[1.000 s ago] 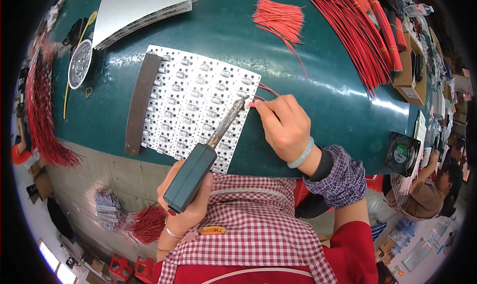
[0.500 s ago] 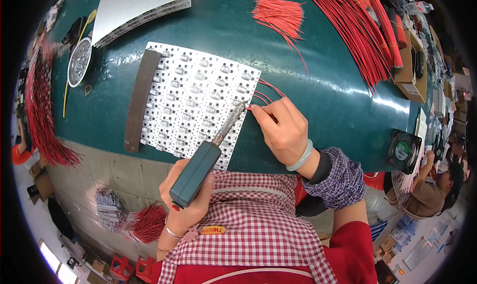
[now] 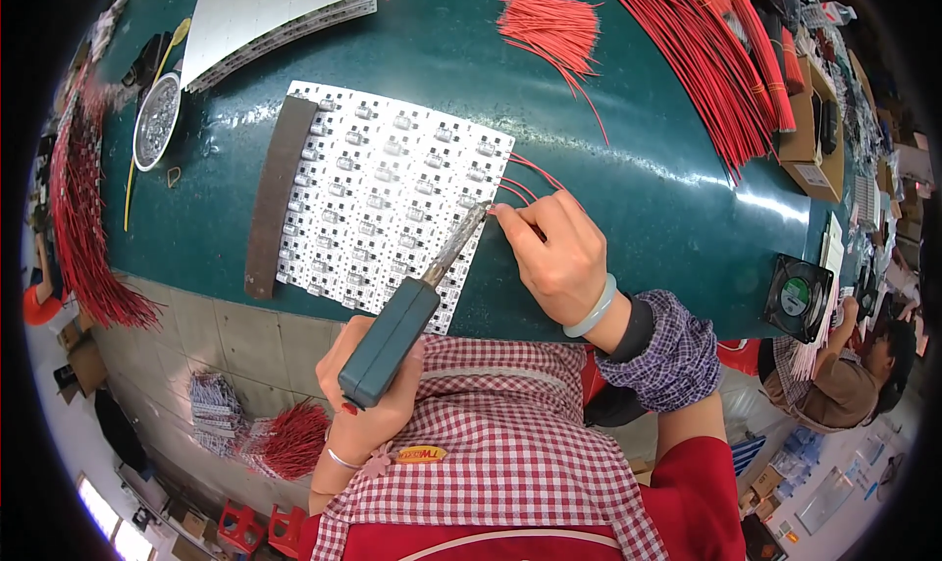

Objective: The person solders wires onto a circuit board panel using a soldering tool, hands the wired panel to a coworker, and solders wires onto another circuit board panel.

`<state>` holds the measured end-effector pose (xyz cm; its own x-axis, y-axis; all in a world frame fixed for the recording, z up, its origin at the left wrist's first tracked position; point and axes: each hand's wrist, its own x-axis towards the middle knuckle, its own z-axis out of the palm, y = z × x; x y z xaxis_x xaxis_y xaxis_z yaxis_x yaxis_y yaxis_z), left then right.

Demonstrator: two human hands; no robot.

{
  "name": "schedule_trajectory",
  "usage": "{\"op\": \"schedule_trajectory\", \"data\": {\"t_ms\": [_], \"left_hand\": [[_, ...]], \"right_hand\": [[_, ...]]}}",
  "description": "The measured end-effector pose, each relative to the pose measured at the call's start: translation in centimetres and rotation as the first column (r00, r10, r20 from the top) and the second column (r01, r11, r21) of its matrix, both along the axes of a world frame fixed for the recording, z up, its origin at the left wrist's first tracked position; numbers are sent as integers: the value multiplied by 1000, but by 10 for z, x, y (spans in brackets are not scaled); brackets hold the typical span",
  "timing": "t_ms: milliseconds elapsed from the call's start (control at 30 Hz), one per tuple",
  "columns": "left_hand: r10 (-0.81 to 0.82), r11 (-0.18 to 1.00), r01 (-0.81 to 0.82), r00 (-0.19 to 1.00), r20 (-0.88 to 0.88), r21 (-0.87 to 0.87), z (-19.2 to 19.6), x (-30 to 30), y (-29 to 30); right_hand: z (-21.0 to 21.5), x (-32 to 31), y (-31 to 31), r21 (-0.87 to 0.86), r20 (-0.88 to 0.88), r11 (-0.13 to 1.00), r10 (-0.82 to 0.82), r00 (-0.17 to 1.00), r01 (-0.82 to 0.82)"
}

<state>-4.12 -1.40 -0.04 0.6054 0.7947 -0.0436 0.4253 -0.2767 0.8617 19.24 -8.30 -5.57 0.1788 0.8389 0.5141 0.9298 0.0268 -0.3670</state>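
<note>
My left hand point(image 3: 368, 389) is wrapped round the dark green handle of a soldering iron point(image 3: 391, 340). Its metal tip rests at the right edge of a white circuit board panel point(image 3: 383, 198), which carries rows of small components. At that same edge, my right hand point(image 3: 557, 252) pinches a thin red wire point(image 3: 495, 211), its end close to the iron's tip. Most of this wire is hidden by the fingers. Farther up the edge, several red wires point(image 3: 540, 168) stick out from the panel. A brown bar point(image 3: 280, 203) lies along the panel's left side.
Cut red wires point(image 3: 549, 31) lie in a pile beyond the panel, with long red wire bundles point(image 3: 687, 60) at the far right. A stack of white panels point(image 3: 280, 21) and a small bowl point(image 3: 157, 124) stand far left. A black fan point(image 3: 797, 298) sits at right, near a co-worker point(image 3: 844, 374).
The iron's tip has shifted very slightly right and up along the panel's edge, and my left hand with it. My right hand stays nearly where it was.
</note>
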Motion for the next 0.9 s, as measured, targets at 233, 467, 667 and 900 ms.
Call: {"op": "schedule_trajectory", "data": {"t_ms": [233, 467, 667, 900], "left_hand": [[17, 999, -17, 1000, 10, 36, -2, -10, -4], [-8, 998, 8, 1000, 3, 58, -2, -12, -4], [28, 998, -28, 1000, 13, 55, -1, -14, 0], [41, 999, -42, 999, 32, 34, -5, -15, -3]], "right_hand": [[-6, 1, -3, -16, 39, 1000, 13, 999, -12], [0, 2, -9, -15, -10, 1000, -5, 1000, 4], [29, 3, -52, -68, -46, 991, -120, 992, 117], [41, -15, -39, 110, -128, 992, -43, 991, 58]]}}
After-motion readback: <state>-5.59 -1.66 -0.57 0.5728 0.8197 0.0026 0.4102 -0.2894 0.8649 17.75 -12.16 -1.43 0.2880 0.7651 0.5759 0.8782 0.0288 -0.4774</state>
